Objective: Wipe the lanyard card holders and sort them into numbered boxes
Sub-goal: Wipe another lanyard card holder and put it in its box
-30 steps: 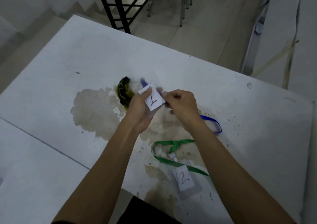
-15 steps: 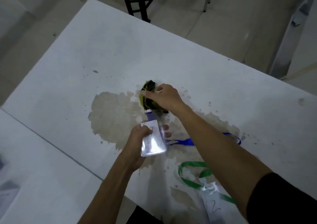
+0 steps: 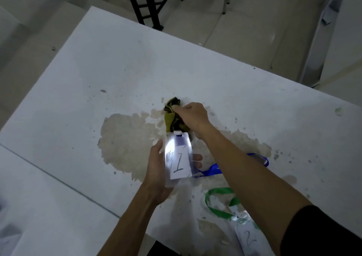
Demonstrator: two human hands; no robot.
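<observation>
Gripping the olive-yellow cloth (image 3: 173, 118) on the stained table (image 3: 98, 63), the right hand (image 3: 191, 115) curls round it, just beyond the card holder.

The left hand (image 3: 156, 167) cradles the clear card holder marked 1 (image 3: 179, 157) from beneath, thumb along its left edge, blue lanyard (image 3: 213, 169) trailing right. The holder marked 2 (image 3: 247, 238) lies near, with its green lanyard (image 3: 215, 202). I judge the slick sleeve could slip under wiping, or the dangling strap snag the green one. No numbered boxes show clearly; only blurred shapes at the near left.
</observation>
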